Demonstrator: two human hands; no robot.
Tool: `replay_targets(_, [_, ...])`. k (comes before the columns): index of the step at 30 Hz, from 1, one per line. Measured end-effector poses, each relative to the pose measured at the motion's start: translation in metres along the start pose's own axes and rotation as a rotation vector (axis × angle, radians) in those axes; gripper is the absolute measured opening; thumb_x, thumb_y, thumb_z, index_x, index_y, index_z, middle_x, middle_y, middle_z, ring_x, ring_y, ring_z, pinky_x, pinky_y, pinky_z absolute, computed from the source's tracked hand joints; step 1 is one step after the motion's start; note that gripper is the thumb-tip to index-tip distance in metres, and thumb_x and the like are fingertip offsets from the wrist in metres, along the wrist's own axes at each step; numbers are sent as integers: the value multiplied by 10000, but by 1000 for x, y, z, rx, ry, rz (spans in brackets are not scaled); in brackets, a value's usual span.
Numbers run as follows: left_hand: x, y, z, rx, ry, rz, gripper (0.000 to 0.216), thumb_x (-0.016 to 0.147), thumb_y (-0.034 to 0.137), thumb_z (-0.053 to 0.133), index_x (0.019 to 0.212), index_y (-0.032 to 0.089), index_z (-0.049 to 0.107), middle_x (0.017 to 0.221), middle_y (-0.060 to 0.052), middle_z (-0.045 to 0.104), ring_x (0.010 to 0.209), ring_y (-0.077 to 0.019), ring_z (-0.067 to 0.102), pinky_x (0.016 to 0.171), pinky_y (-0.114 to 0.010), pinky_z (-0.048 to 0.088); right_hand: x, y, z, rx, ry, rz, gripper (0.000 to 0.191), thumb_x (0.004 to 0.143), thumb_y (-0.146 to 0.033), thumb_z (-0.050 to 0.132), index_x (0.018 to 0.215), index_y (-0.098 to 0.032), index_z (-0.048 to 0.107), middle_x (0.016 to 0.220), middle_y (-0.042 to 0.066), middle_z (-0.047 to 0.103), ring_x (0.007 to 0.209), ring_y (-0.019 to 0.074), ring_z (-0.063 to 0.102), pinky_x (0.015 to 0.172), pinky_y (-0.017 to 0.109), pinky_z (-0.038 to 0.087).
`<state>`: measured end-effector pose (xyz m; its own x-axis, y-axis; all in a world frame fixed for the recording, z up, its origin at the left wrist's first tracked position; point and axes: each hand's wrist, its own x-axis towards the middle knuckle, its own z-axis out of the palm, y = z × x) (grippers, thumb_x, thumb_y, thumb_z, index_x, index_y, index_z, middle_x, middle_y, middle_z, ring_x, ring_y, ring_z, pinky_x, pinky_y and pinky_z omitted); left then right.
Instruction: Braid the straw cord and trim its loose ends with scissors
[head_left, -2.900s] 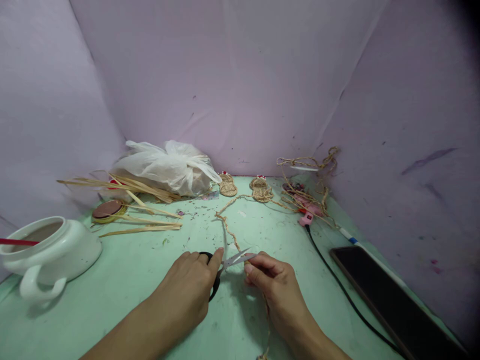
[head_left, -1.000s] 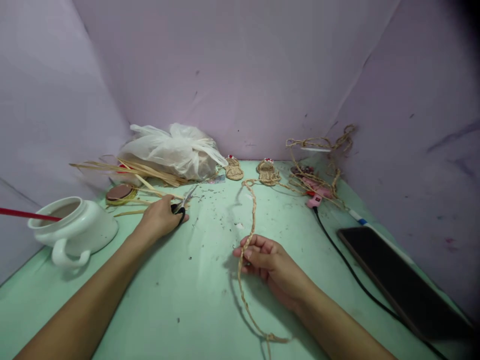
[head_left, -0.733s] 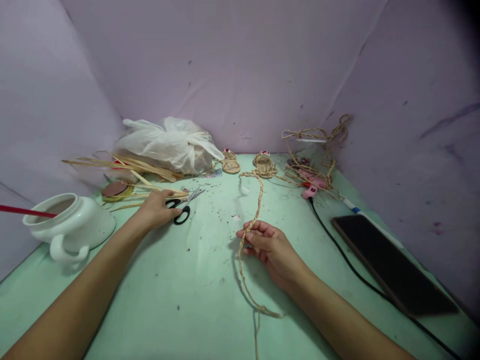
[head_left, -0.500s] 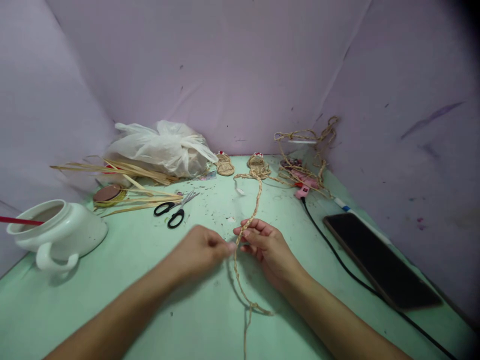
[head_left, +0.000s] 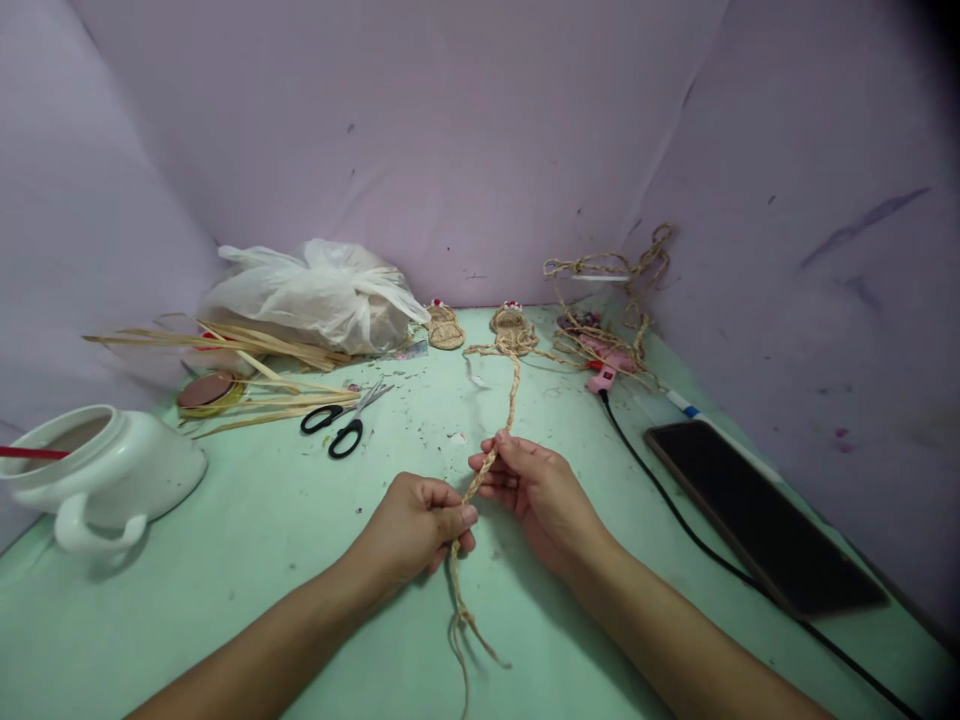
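A straw-coloured braided cord runs from near the small woven sandals toward me, ending in loose strands below my hands. My left hand pinches it between thumb and fingers, close to its lower end. A little higher, my right hand grips the same cord with its thumb on top and fingers curled beneath. The short stretch between both hands slants up to the right. One small woven sandal with red beads stands at the back, and another woven sandal is beside it, by the cord's far part.
Black-handled scissors, dry straw strips and a white plastic bag lie left. A white ceramic pot rests tipped nearby. To the right are a pink glue gun, its black cable, tangled cord and a phone.
My left hand has moved down and is now pinching the cord lower. My right thumb has shifted up on the cord, and the loose end has swung left. The view has shifted slightly.
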<state>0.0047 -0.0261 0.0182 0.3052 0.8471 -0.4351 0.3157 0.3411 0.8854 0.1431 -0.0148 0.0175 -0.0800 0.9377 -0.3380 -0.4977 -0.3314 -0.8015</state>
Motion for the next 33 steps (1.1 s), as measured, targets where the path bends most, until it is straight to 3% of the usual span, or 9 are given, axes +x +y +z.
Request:
replay_targets(6, [-3, 0, -1, -65, -142, 56, 275, 678, 365, 534, 599, 105, 576, 543, -36, 612, 296, -22, 304, 338, -191, 196, 2, -1, -4, 49, 31, 77, 178, 776, -245, 526, 675, -123, 606, 625, 56, 655, 491, 105, 571, 503, 213, 476])
replay_targets(10, [-4, 1, -3, -80, -245, 81, 259, 688, 350, 535, 631, 104, 591, 435, 6, 547, 299, -26, 271, 339, -185, 181, 2, -4, -4, 132, 74, 187, 215, 784, -181, 487, 610, -124, 599, 533, 41, 625, 435, 96, 544, 442, 192, 451])
replay_targets(16, [-6, 3, 2, -64, -337, 132, 174, 671, 253, 587, 602, 97, 623, 384, 21, 512, 345, -41, 323, 378, -189, 228, 0, -4, 0, 161, 117, 298, 244, 750, -161, 509, 518, -118, 568, 357, -29, 462, 290, 47, 387, 286, 141, 287])
replay_targets(20, [-5, 1, 2, -131, -333, 98, 244, 705, 310, 564, 746, 81, 637, 517, -19, 598, 321, -21, 297, 339, -183, 191, 4, -2, -1, 137, 120, 224, 196, 748, -191, 550, 571, -117, 589, 411, -15, 521, 331, 48, 430, 315, 136, 332])
replay_targets(23, [-4, -2, -1, -179, -257, -10, 266, 632, 277, 625, 806, 76, 624, 650, -65, 654, 297, -7, 314, 305, -171, 184, 7, -4, -4, 74, 128, 83, 165, 750, -223, 565, 630, -117, 604, 484, 13, 589, 380, 67, 493, 363, 155, 398])
replay_targets(28, [-6, -2, -3, -204, -174, -121, 134, 598, 207, 601, 667, 93, 586, 550, -45, 633, 272, -30, 373, 255, -150, 178, 12, -10, -9, 46, 197, -19, 122, 722, -214, 595, 645, -120, 602, 519, 23, 613, 409, 79, 523, 379, 171, 433])
replay_targets(33, [-8, 0, -4, -219, -210, -140, 147, 613, 233, 609, 654, 92, 602, 488, -16, 596, 285, -32, 399, 254, -131, 215, 13, -9, -11, 38, 219, -16, 118, 716, -204, 599, 632, -120, 600, 519, 31, 616, 406, 87, 524, 380, 185, 448])
